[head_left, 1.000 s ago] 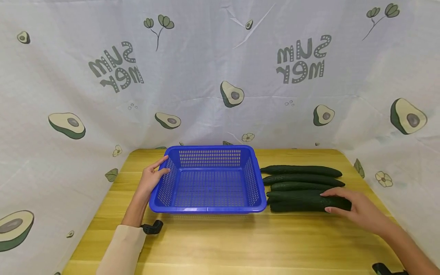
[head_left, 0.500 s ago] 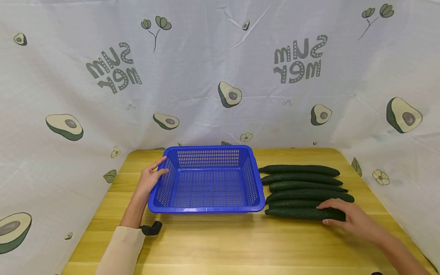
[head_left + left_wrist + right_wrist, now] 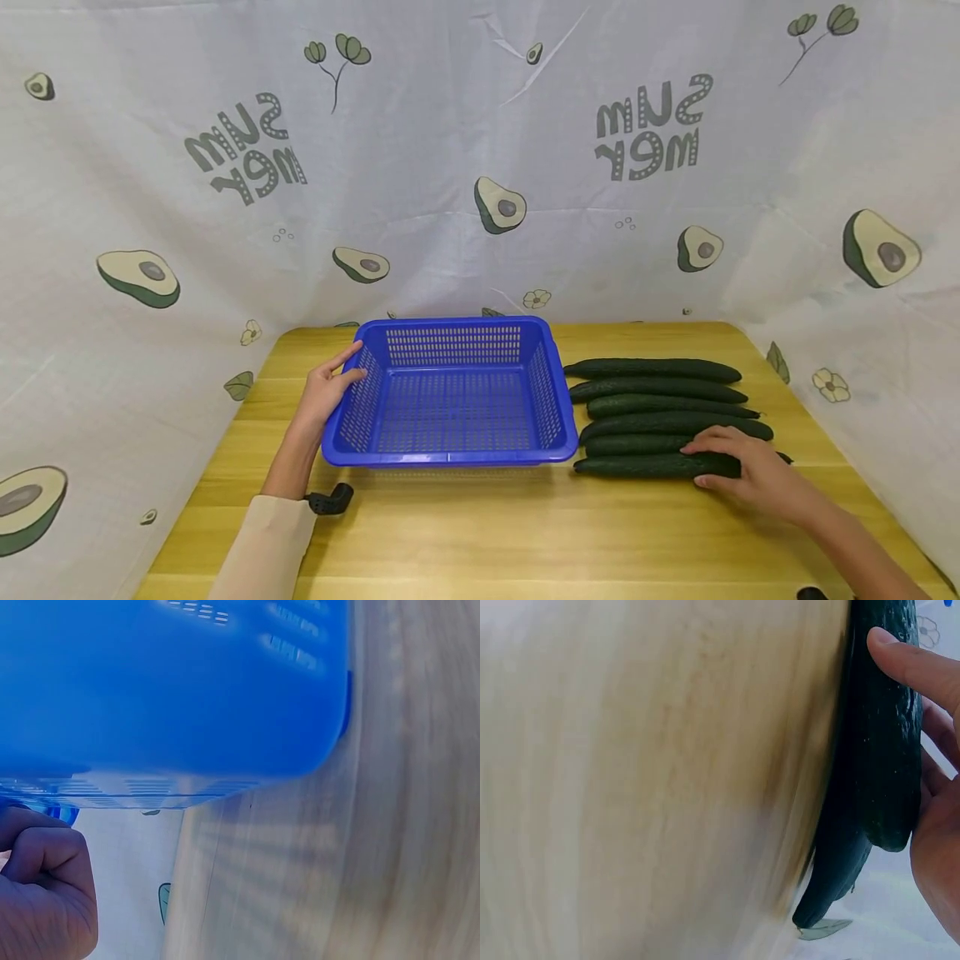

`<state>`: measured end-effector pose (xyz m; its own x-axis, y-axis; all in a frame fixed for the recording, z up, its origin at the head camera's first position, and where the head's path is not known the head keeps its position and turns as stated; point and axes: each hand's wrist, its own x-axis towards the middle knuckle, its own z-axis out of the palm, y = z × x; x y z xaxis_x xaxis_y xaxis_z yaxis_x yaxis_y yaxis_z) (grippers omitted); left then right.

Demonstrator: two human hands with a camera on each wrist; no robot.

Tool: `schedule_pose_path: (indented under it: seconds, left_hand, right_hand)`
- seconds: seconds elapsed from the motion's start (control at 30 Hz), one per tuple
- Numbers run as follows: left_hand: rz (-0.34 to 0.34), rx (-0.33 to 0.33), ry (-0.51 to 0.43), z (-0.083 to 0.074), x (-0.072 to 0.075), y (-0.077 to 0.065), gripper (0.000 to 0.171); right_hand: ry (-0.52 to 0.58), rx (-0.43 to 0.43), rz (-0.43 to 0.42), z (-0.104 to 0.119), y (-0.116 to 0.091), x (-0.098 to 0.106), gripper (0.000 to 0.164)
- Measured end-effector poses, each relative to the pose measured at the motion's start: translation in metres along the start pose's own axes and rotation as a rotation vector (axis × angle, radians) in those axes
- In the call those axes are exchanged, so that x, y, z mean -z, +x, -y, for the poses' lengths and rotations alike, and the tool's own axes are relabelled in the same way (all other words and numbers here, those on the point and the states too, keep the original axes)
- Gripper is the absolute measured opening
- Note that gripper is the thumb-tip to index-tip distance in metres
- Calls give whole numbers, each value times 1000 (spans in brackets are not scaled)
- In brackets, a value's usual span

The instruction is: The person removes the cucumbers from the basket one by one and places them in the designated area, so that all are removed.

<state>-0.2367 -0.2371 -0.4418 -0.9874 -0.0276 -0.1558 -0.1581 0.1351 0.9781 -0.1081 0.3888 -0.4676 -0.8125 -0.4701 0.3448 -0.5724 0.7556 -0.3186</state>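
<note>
A blue plastic basket [image 3: 450,457] with slotted walls stands on the wooden table, nothing inside it. My left hand [image 3: 326,395] grips its left rim, thumb over the inside. Curled fingers of that hand show below the blue wall [image 3: 247,712] in the left wrist view. To the basket's right, several long dark green cucumbers [image 3: 652,369] lie side by side. My right hand [image 3: 750,468] holds the front cucumber [image 3: 637,467] near its right part, between thumb and fingers. The right wrist view shows the thumb [image 3: 911,660] across the cucumber [image 3: 889,765].
Behind and beside the table hangs a white cloth [image 3: 427,167] printed with avocados. Bare wooden tabletop [image 3: 465,533] stretches in front of the basket. The cucumbers' left ends lie close against the basket's right side.
The front cucumbers, bunched together a second ago, now lie spread toward me. My right hand has come nearer and slightly left. My left hand keeps its grip on the basket.
</note>
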Motion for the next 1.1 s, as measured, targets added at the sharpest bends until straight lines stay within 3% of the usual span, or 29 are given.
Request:
schedule_pose_path:
  seconds: [0.2,0.43,0.77,0.93,1.1]
  left_hand:
    - [21,18,-10,3,2,1,58]
    - [98,14,-38,4,7,-1,61]
    - [169,-55,121,5,22,-7,72]
    - [109,-82,243,0,34,-12,71]
    - [-27,-181,404,-2,46,-15,63]
  right_hand:
    - [-19,-29,10,0,-1,-2,43]
    - [-30,-23,3,1,-1,-5,43]
    - [-35,-70,17,4,0,0,43]
    - [4,-113,-2,4,2,2,38]
    - [-34,-166,19,4,15,18,34]
